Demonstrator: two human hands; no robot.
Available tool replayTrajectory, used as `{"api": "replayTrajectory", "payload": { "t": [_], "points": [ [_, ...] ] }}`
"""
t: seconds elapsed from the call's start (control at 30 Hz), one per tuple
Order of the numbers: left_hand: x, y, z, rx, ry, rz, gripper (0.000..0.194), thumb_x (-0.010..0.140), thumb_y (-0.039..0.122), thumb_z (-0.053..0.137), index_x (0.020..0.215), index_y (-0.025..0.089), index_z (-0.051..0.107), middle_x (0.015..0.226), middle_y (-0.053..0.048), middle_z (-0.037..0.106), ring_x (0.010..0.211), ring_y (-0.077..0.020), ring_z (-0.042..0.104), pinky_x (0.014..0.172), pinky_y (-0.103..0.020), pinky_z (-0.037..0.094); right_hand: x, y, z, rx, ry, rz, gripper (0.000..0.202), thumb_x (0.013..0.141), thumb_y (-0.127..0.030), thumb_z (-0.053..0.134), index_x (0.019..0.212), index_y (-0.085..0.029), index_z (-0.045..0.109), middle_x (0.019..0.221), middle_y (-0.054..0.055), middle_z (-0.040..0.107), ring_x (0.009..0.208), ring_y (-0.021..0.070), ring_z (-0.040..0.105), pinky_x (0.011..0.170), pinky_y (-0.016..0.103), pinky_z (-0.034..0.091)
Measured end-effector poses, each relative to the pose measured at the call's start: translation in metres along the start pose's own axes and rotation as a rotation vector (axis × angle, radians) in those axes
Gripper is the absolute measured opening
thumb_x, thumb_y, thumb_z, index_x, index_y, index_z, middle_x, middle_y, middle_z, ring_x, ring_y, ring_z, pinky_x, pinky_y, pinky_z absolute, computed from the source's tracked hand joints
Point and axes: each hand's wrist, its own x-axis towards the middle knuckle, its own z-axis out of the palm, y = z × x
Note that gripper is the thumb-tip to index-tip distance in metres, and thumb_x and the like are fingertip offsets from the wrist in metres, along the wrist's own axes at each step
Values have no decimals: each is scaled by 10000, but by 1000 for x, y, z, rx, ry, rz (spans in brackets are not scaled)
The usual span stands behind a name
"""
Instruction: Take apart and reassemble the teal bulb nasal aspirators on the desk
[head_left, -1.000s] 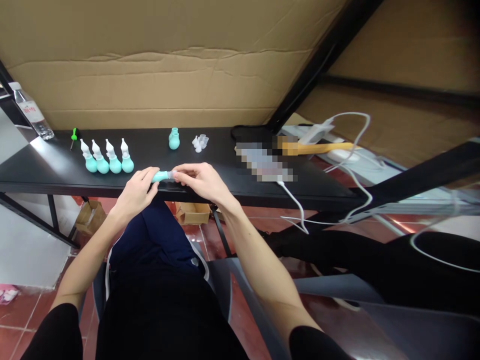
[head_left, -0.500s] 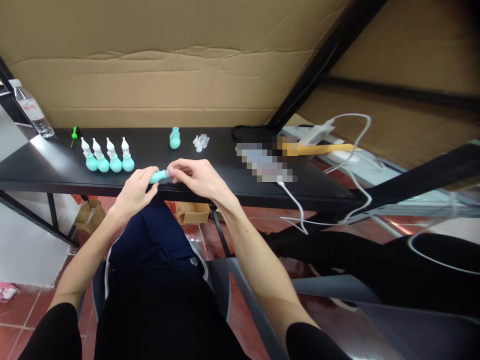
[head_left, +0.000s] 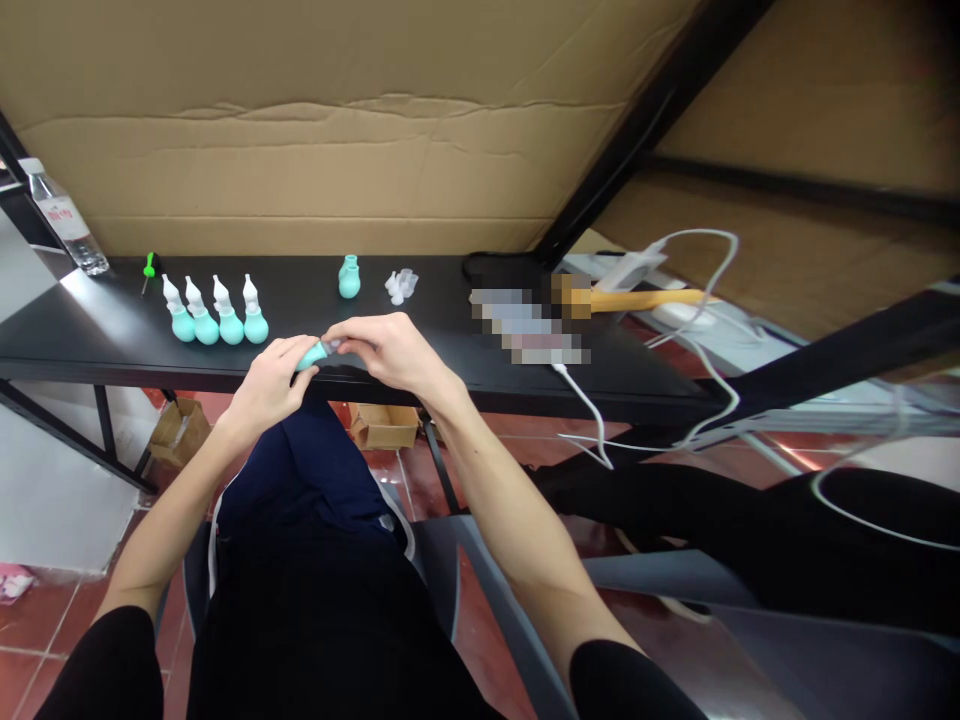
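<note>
Near the front edge of the black table, my left hand (head_left: 271, 382) is closed round a teal bulb (head_left: 309, 357) lying tilted in its fingers. The fingertips of my right hand (head_left: 386, 348) pinch a small clear piece (head_left: 331, 347) at the bulb's neck; the fingers partly hide it. Several teal bulbs with white tips (head_left: 230, 325) stand in a row on the left. Farther back are loose teal bulbs (head_left: 349, 281) without tips, and beside them a small heap of clear and white pieces (head_left: 402, 286).
A water bottle (head_left: 69, 222) and a green-handled tool (head_left: 149, 267) are at the left. A blurred-out device (head_left: 521, 322) with a white cable lies right, near a yellow handle (head_left: 645, 299). Cardboard rises behind the black table (head_left: 435, 365). A person's dark-clothed leg shows at right.
My right hand has shifted slightly left, closer to my left hand, and its fingers now cover more of the bulb's neck end.
</note>
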Motion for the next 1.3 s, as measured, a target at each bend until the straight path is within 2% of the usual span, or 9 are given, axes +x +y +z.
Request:
{"api": "replayTrajectory", "payload": {
  "t": [0.33,0.5,0.67,0.8,0.93,1.03,1.13,1.2,1.3],
  "points": [
    [1,-3,-1,-6,4,-15,380,1063,195,647,1431,134,721,1445,-169,785,1361,-319,745,1196,-534,619,-1,-7,6,-198,-47,-83,513,886,33,442,1088,-241,826,1139,82,851,1005,241,761,883,348,601],
    [1,-3,-1,-7,-7,-41,400,1066,220,645,1454,143,705,1477,-166,771,1403,-325,727,1220,-538,605,0,-3,11,-36,35,-1,296,1012,-151,562,1085,-249,831,1107,68,875,993,254,810,937,381,626],
    [2,-5,0,-16,-6,-55,396,1068,217,637,1449,133,705,1471,-176,771,1396,-327,731,1224,-530,603,3,-9,18,102,96,177,237,1006,-245,612,1058,-238,843,919,36,868,836,241,822,846,364,629],
    [2,-6,0,-18,-8,-50,398,1075,215,629,1461,146,694,1472,-171,766,1400,-323,725,1223,-530,601,1,-12,19,133,117,201,231,988,-275,642,1054,-226,857,883,37,863,796,238,811,856,375,629],
    [2,-4,0,-13,-26,-29,378,1089,206,616,1451,130,692,1451,-180,767,1382,-311,725,1213,-499,599,0,-9,2,168,9,179,235,969,-371,724,1095,-245,877,1010,40,890,877,243,817,889,383,630],
    [2,-3,1,-1,-28,-20,378,1095,193,607,1460,137,686,1441,-176,767,1369,-305,724,1200,-491,603,5,5,-24,163,-36,188,240,950,-422,778,1090,-261,888,1071,45,896,946,265,825,921,407,635],
    [1,-3,2,8,-23,-15,378,1097,193,608,1466,156,684,1437,-162,766,1354,-300,728,1191,-485,606,15,38,-51,-22,178,276,186,989,-362,736,1024,-256,886,1043,66,889,982,293,819,951,454,629],
    [1,-4,2,7,-23,-10,378,1098,195,610,1467,158,682,1429,-157,767,1339,-295,732,1185,-477,607,22,67,-63,-171,273,334,121,958,-277,762,955,-250,880,937,82,866,952,310,808,968,490,621],
    [1,-5,3,0,-21,-6,374,1098,193,613,1464,156,681,1420,-158,769,1330,-292,735,1174,-475,611,27,107,-68,-283,259,404,95,877,-189,830,807,-250,850,742,75,790,906,326,793,957,516,616]
  ]
}}
